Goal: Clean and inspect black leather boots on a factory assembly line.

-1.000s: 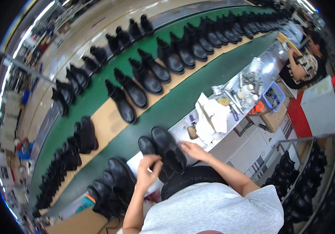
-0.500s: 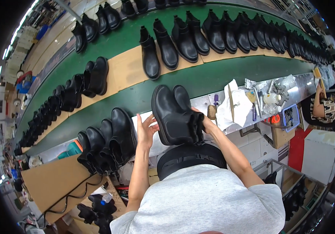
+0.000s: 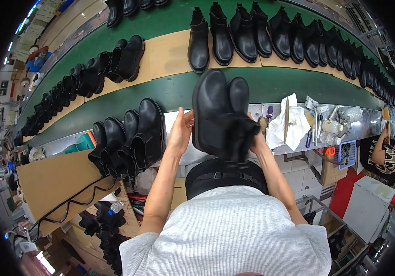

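Note:
A pair of black ankle boots (image 3: 210, 99) is held up in front of my waist, toes pointing away and shafts toward me. My right hand (image 3: 258, 141) grips the pair from the right side, its fingers partly hidden behind the shafts. Beside the sole of the left boot is my left hand (image 3: 180, 132), open with the thumb raised; its fingertips reach the boot's edge, and I cannot tell whether they touch. The shafts are blurred by motion. Left of that hand, several more black boots (image 3: 149, 117) lie along the bench edge.
Rows of black boots (image 3: 222, 39) stand on cardboard strips on the green conveyor (image 3: 174, 94). To the right, a white cloth (image 3: 294, 131), bottles (image 3: 330, 126) and a blue basket (image 3: 347, 154) sit on or by the metal bench. A co-worker's arm (image 3: 381, 147) shows at far right.
The whole view has shifted, so the bench and conveyor sit higher in it. The boots have moved up and right in the picture, and my left hand's fingers are less spread.

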`<state>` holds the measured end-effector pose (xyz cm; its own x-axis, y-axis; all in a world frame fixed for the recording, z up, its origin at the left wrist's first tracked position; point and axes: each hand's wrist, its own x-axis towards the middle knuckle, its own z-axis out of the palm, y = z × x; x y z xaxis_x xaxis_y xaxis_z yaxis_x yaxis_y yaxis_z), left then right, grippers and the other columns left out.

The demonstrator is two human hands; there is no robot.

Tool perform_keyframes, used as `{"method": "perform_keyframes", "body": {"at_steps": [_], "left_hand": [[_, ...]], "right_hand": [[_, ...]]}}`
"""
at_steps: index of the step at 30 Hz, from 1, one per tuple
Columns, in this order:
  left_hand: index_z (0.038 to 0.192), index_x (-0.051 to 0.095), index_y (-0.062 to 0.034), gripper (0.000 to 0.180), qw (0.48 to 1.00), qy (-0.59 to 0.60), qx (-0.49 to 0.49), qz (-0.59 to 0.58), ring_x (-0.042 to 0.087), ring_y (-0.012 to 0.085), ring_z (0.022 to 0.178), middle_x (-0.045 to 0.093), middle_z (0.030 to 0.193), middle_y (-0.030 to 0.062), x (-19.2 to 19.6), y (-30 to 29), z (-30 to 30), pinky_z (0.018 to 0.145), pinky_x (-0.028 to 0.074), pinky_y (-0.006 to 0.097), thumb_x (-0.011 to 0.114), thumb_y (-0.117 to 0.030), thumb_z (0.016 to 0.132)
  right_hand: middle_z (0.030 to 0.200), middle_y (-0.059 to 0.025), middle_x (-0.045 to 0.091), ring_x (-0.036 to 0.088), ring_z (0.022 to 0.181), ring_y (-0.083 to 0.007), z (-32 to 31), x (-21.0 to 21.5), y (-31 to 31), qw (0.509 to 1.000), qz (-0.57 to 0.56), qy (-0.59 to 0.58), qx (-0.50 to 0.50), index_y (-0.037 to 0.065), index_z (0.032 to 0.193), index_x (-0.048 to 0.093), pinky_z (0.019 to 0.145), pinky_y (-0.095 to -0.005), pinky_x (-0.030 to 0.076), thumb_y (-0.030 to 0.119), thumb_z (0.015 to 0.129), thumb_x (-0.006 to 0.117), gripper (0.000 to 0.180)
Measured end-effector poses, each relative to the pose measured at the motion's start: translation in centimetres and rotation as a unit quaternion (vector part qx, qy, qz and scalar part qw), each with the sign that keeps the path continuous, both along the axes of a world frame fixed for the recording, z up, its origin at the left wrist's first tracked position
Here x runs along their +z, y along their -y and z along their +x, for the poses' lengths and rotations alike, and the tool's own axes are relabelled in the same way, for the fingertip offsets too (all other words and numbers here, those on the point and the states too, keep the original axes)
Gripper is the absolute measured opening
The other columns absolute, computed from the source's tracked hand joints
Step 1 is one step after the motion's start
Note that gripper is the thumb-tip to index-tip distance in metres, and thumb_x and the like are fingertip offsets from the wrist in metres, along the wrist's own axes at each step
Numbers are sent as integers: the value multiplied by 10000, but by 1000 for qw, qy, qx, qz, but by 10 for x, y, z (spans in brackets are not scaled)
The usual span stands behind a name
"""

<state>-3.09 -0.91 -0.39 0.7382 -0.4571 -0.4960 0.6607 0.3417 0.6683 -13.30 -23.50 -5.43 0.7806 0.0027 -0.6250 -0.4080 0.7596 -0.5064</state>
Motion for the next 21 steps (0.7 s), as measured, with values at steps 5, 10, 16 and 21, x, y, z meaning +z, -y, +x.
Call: {"method": "perform_keyframes", "body": {"at_steps": [5,10,16,21], "left_hand": [[1258,456,7,541,990,-121,-67,-14,574,226,1017,562,1150,141,-8,28,-13,886,476,360,420,-429,940],[1233,476,6,372,989,8,-63,-134,589,222,1014,560,1161,143,-42,33,-32,875,513,317,465,-225,942],[1288,433,-7,389,970,-39,-92,-221,571,237,1061,514,1243,167,-29,28,-30,907,497,330,431,-216,960],[1331,391,-38,504,973,-82,-14,-215,509,257,1151,479,1287,159,-40,22,-30,959,449,367,388,-378,959]], "right_hand": [[1109,-17,555,485,909,-116,11,38,7,963,-239,79,98,45,1292,469,842,-290,389,554,936,333,636],[981,-40,558,481,827,-124,26,64,0,921,-345,109,144,-1,1284,486,773,-261,405,563,944,278,690],[1058,-62,573,518,908,-130,26,66,-3,902,-376,170,124,-20,1254,509,849,-267,407,389,944,448,517],[1184,-71,553,483,1104,-125,24,72,-3,903,-359,186,149,-37,1225,525,951,-257,358,248,910,554,426]]}}
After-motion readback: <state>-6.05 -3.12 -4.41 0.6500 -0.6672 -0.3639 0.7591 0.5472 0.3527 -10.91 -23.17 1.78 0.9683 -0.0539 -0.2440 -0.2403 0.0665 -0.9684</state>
